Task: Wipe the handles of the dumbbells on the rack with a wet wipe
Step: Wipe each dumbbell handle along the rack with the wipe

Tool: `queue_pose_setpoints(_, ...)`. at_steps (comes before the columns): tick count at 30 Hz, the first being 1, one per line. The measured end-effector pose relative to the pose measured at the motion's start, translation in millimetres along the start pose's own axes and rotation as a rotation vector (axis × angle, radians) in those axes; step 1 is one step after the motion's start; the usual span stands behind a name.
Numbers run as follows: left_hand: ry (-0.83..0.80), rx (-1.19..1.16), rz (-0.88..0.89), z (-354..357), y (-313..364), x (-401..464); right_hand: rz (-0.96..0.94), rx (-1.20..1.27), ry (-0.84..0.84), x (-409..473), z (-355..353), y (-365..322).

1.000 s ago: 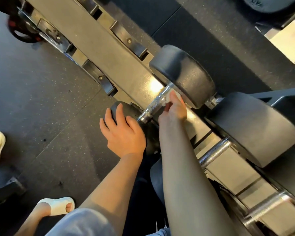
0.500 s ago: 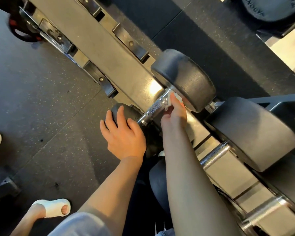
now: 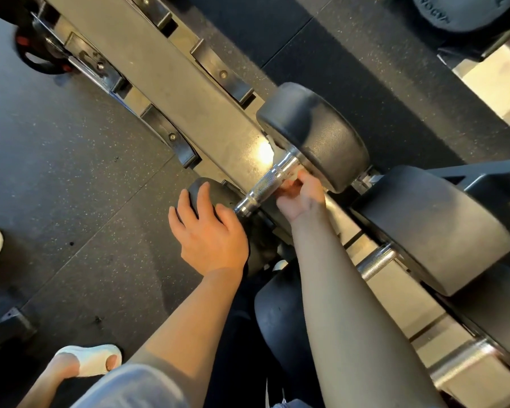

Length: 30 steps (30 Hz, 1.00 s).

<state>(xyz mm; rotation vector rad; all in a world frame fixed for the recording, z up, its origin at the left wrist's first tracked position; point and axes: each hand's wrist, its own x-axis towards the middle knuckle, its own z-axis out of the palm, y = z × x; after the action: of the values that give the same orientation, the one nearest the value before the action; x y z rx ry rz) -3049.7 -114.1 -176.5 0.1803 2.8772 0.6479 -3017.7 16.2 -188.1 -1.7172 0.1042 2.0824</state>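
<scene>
A black dumbbell lies across the grey rack, its knurled chrome handle running down-left to the near head. My left hand rests flat on that near head, fingers spread. My right hand is curled under the handle close to the far head and pinches a white wet wipe, of which only a small bit shows against the chrome. A second dumbbell sits to the right, its handle partly behind my right forearm.
More chrome handles continue down the rack at lower right. Empty cradles line the rack to the upper left. Dark rubber floor lies on the left, with my sandalled foot at the bottom and a plate at top left.
My right hand has slid from over the handle to beneath it near the far head, still with the wipe. The left hand has stayed on the near head.
</scene>
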Motion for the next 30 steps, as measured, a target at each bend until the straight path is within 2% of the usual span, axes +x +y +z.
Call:
queue_pose_setpoints(2,0.002,-0.002,0.0,0.8,0.8,-0.1,-0.067,-0.031,0.007,-3.9,-2.5,1.9)
queue_pose_setpoints(5,-0.007,0.005,-0.003,0.5,1.6,-0.9,-0.28,-0.124,0.09,-20.2,-3.8,9.5)
queue_pose_setpoints(8,-0.011,-0.001,-0.001,0.3,0.9,-0.8,-0.498,-0.376,0.041,-25.4,-8.4,27.4)
queue_pose_setpoints(9,-0.012,0.0,-0.001,0.4,0.7,-0.7,-0.646,-0.561,0.04,-24.1,-15.0,33.1)
queue_pose_setpoints(12,-0.013,0.012,-0.011,1.0,0.9,0.0,-1.352,-1.25,-0.043,-10.0,-25.5,39.7)
queue_pose_setpoints(13,-0.015,0.013,-0.009,0.6,1.1,-0.4,-1.485,-1.455,-0.056,-6.3,-21.3,37.2)
queue_pose_setpoints(15,-0.019,0.01,-0.007,-0.2,1.8,-0.8,-1.517,-1.873,-0.043,-6.2,-5.6,26.0)
queue_pose_setpoints(17,-0.022,0.002,-0.012,-0.1,1.9,-0.6,-1.412,-2.27,0.002,-7.5,3.1,18.0)
queue_pose_setpoints(20,-0.016,0.004,-0.005,1.0,0.1,0.0,-1.431,-2.6,0.004,-19.5,4.2,9.4)
queue_pose_setpoints(22,-0.027,0.013,-0.008,1.8,-0.8,-0.3,-1.485,-2.635,-0.081,-26.5,2.9,1.3)
queue_pose_setpoints(24,-0.036,0.014,-0.02,2.2,-1.1,0.2,-1.488,-2.541,-0.209,-30.2,1.8,-7.2)
queue_pose_setpoints(26,-0.034,0.015,-0.021,2.1,-1.2,0.0,-1.426,-2.405,-0.268,-33.3,5.5,-11.1)
queue_pose_setpoints(30,-0.032,0.012,-0.024,2.7,-0.8,-0.5,-1.279,-2.2,-0.103,-26.3,17.9,-2.6)
